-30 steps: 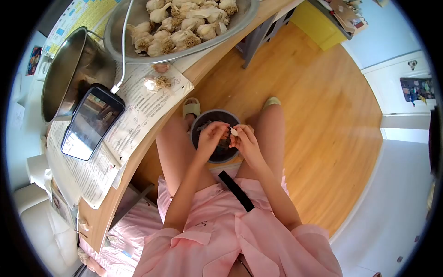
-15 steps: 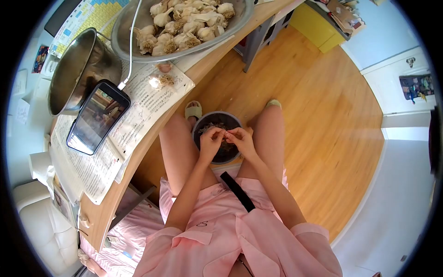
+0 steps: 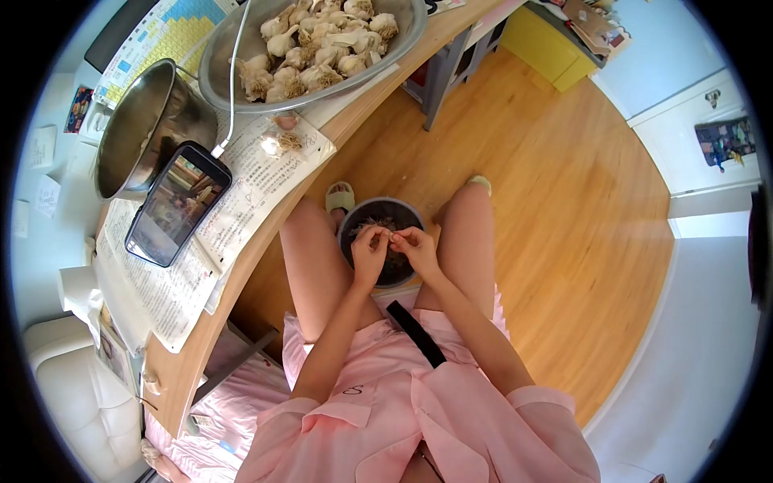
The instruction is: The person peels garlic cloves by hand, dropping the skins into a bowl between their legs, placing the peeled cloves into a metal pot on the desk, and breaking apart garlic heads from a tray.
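Observation:
My left hand and my right hand meet over a grey bin between my knees. Both are closed in a pinch, fingertips together on a small pale garlic clove, mostly covered by the fingers. Dark scraps and dry peel lie inside the bin below. On the desk, a large metal basin holds many whole garlic bulbs. Beside the basin, a loose clove and a bit of garlic with roots rest on printed paper.
A deep metal bowl stands on the desk at the left, with a phone leaning against it, its white cable crossing the basin. Printed sheets cover the desk. A yellow cabinet stands across the wooden floor.
The view has shifted slightly, so the desk items appear a little to the right or higher. My hands stay pinched together over the bin, with only small finger movement.

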A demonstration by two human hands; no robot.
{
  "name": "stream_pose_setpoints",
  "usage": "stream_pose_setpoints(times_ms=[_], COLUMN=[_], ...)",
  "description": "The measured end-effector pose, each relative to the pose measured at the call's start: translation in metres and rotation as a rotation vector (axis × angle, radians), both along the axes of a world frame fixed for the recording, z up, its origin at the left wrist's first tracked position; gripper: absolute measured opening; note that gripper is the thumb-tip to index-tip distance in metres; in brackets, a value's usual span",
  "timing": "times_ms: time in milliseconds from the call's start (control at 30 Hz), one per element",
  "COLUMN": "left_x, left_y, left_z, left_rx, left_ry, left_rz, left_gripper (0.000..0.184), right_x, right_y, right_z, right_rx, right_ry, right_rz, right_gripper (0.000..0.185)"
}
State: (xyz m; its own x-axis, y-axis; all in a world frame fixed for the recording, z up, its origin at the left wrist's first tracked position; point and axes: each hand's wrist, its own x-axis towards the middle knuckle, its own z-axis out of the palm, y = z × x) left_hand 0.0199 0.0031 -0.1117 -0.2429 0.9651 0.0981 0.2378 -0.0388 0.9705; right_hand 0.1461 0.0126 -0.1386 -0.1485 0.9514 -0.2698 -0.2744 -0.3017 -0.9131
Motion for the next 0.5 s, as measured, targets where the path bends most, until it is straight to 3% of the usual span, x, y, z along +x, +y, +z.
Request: stream_pose_setpoints(times_ms=[233,500], left_x=[-0.001,0.013], left_y=[-0.004,-0.004], left_z=[-0.005,-0.004], left_rx=[-0.005,-0.001], left_ry=[0.019,0.097], left_rz=[0.048,0.172], left_gripper=[0.010,0.012], right_x=[-0.001,-0.017], right_y=[-0.001,-0.012], right_z=[-0.005,-0.018], right_rx=[-0.023,-0.046], right_ry=[0.046,0.097], right_rz=[0.032,-0.204], right_gripper=[0.012,0.012])
